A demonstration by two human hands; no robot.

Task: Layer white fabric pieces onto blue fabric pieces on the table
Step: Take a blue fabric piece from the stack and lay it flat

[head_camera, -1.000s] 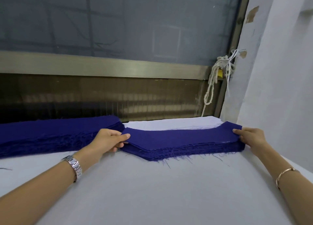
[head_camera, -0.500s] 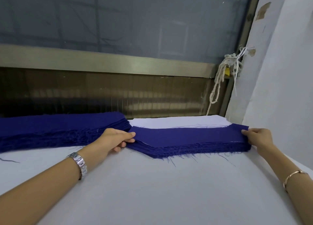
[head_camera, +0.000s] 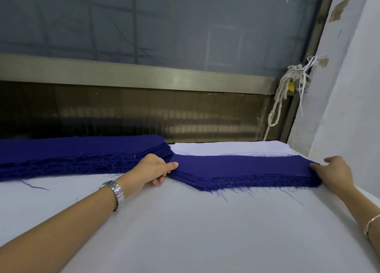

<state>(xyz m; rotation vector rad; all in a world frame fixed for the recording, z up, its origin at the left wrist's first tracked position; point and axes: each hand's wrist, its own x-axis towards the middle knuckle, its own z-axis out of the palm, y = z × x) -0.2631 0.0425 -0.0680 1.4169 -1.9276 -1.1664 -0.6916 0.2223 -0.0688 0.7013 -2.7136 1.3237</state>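
A stack of dark blue fabric pieces [head_camera: 242, 170] with frayed front edges lies on the white table [head_camera: 185, 231], at the far right. My left hand [head_camera: 153, 168] grips its left end, thumb on top and fingers under. At the stack's right end my right hand [head_camera: 334, 173] pinches the corner, thumb on top. Directly behind this stack lies a pile of white fabric pieces [head_camera: 230, 148]. A second, longer stack of blue pieces [head_camera: 78, 155] stretches away to the left.
A window with a metal sill [head_camera: 144, 75] runs along the far side of the table. A white wall [head_camera: 353, 108] closes the right side, with a knotted rope [head_camera: 285, 94] hanging in the corner. Loose blue threads [head_camera: 34, 185] lie on the table.
Both hands keep their hold on the ends of the right blue stack. The view has shifted slightly, and the stack has come a little toward me.
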